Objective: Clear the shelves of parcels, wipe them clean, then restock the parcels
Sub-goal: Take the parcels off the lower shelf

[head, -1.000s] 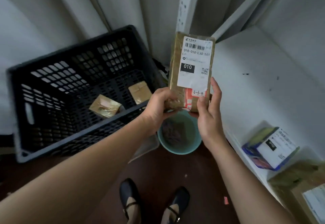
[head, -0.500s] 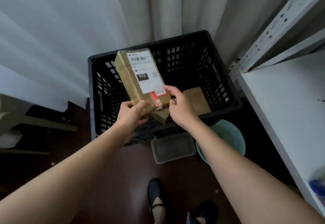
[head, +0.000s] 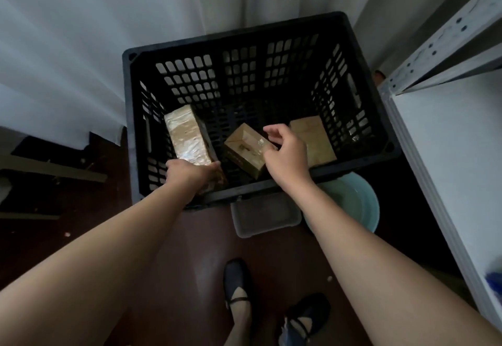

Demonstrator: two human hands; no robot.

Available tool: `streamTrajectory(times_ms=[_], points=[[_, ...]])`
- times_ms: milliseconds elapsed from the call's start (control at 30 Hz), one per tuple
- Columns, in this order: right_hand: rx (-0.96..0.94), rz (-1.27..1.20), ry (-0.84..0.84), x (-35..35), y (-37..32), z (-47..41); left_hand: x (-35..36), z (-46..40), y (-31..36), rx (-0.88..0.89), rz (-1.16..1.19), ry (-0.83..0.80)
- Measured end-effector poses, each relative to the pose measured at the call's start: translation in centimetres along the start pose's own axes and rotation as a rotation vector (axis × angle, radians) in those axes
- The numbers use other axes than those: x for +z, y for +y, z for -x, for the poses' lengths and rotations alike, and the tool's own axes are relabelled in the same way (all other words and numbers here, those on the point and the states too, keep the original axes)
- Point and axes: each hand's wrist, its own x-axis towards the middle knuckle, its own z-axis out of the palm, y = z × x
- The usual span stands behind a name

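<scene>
A black slatted crate (head: 260, 36) stands on the floor in front of me. My left hand (head: 190, 174) reaches over its near rim and grips the lower end of a long brown taped parcel (head: 187, 135), which lies inside at the left. My right hand (head: 285, 152) hovers over the crate with relaxed fingers and holds nothing. Under it sits a small brown box (head: 245, 150), tilted. A flat brown parcel (head: 312, 139) leans at the crate's right side. The white shelf (head: 456, 139) is at the right.
A teal basin (head: 353, 204) and a clear plastic tub (head: 267, 215) sit on the dark floor just before the crate. Pale curtains hang behind. A blue item (head: 494, 277) shows at the shelf's lower right edge. My feet (head: 239, 286) are below.
The labelled parcel went from in front of the shelf, over the crate, down into its left side. My right hand let go of it; my left still holds its end.
</scene>
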Motion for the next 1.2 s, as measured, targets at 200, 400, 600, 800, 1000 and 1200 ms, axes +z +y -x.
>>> streamTrajectory(times_ms=[200,400,600,800,1000,1200], points=[[-0.019,-0.209,0.083,-1.5,0.0,1.3,0.2,0.7,1.8,-0.072,-0.066,0.138],[-0.111,-0.086,0.104,-7.0,2.0,3.9,3.6,5.7,5.5,0.333,-0.308,0.179],[-0.1,0.054,0.289,-12.9,5.6,8.0,10.1,13.1,7.3,0.811,-0.413,0.171],[0.063,0.142,0.484,-19.5,10.8,13.4,16.9,21.0,6.3,1.122,-0.509,0.058],[0.268,0.111,0.635,-26.9,17.7,19.2,24.2,28.2,3.6,1.23,-0.614,-0.15],[0.491,0.068,0.721,-33.2,24.0,23.2,32.4,33.4,1.8,1.186,-0.628,-0.422]])
